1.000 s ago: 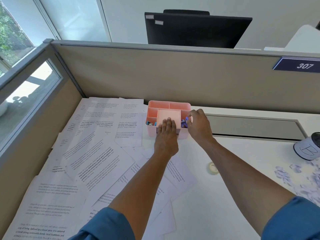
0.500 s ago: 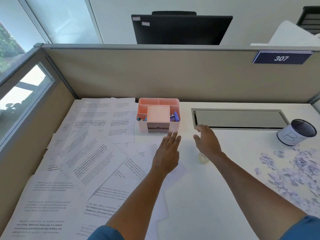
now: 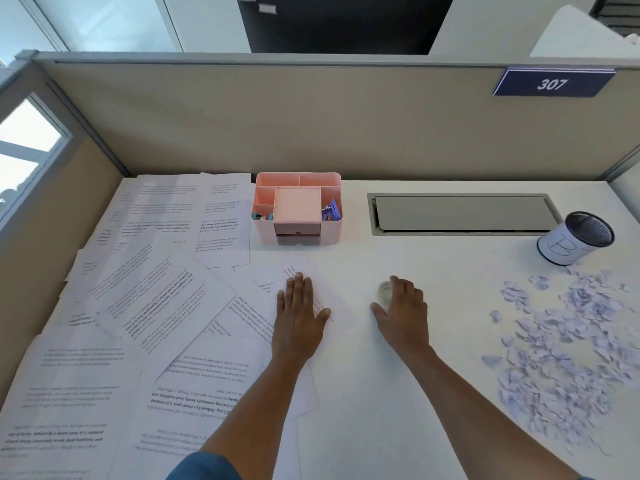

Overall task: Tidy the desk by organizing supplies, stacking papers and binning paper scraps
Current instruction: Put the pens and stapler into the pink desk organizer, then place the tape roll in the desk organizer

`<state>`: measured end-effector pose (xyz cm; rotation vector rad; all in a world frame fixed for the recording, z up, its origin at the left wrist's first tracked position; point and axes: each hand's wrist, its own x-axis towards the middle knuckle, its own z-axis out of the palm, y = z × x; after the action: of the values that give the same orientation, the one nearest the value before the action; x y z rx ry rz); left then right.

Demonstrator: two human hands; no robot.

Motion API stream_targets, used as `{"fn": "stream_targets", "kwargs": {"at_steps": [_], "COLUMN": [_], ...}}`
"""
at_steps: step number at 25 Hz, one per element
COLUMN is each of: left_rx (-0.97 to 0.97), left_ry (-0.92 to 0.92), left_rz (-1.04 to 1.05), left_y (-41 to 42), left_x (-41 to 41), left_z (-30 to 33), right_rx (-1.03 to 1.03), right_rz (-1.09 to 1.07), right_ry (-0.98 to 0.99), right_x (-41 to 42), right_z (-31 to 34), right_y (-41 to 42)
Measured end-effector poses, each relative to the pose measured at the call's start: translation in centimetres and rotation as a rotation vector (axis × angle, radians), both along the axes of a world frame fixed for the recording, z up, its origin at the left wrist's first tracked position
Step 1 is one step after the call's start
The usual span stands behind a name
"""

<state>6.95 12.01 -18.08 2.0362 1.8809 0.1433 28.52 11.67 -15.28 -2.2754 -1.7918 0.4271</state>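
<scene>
the small translucent ring-shaped tape roll (image 3: 385, 291) lies flat on the white desk (image 3: 398, 393), under my right hand (image 3: 403, 313), fingers curled loosely over it. my left hand (image 3: 298, 315) rests flat, fingers straight, on printed white paper sheets (image 3: 166, 306).

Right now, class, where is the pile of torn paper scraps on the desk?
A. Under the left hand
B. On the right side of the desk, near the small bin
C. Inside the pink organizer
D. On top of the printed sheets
B: the paper scraps lie loose on the desk's right side, just in front of the small bin.
</scene>
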Motion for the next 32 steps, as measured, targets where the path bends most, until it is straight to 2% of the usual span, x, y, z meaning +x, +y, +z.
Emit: {"fn": "stream_targets", "kwargs": {"at_steps": [9,16,22,25,32], "left_rx": [0.099,0.116,0.106,0.120,0.126], "left_ry": [0.007,0.013,-0.005,0.002,-0.009], "left_rz": [-0.005,-0.011,-0.010,-0.006,0.004], "left_y": [-0.3,-0.3,-0.4,-0.5,-0.5], "left_x": [-0.1,0.0,-0.2,-0.2,-0.1], "left_z": [-1.2,-1.2,-1.4,-1.6,-1.7], "right_rx": [0.050,0.250,0.431,0.447,0.311], "right_rz": [0.002,0.037,0.189,0.283,0.360], "right_ry": [-0.034,0.173,0.241,0.210,0.053], "right_x": [0.2,-3.1,-7.7,-9.1,-10.3], "right_z": [-0.2,2.0,6.4,8.4,9.0], "right_y": [0.2,2.8,9.1,12.8,18.3]}}
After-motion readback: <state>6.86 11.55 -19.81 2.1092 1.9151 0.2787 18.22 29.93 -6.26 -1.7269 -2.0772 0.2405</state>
